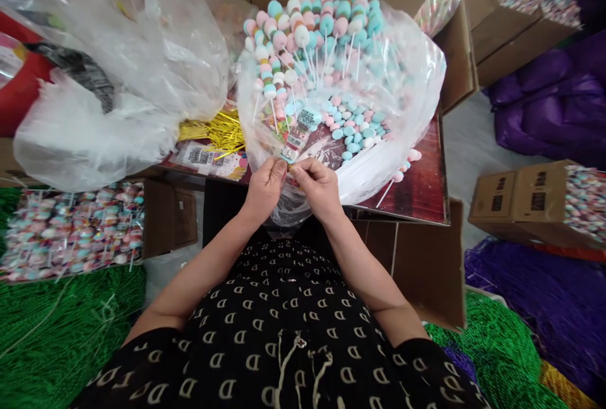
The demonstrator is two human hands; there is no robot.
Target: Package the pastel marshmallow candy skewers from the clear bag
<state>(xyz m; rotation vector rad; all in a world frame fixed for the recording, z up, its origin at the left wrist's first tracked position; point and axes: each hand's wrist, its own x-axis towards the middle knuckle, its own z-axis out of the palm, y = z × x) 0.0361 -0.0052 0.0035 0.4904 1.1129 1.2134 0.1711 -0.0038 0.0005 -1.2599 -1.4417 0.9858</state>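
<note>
My left hand point(266, 187) and my right hand point(318, 188) meet at the table's front edge, fingers pinched closed. Between them they grip the near end of a small printed clear wrapper point(295, 139) with a barcode, which points away from me. Whatever else sits between the fingertips is too small to make out. Beyond lies a large clear plastic bag point(416, 81), spread wide. On it rest a pile of pastel candy skewers point(326, 24) on white sticks and loose pink, blue and white candies point(355, 128).
Gold twist ties point(213, 134) and flat printed wrappers point(211, 161) lie left of the bag. One skewer point(400, 175) is on the table point(421, 197) at right. Cartons of wrapped skewers point(76, 226) point(521, 197) flank me, beside green strands point(71, 314) and purple strands point(534, 308).
</note>
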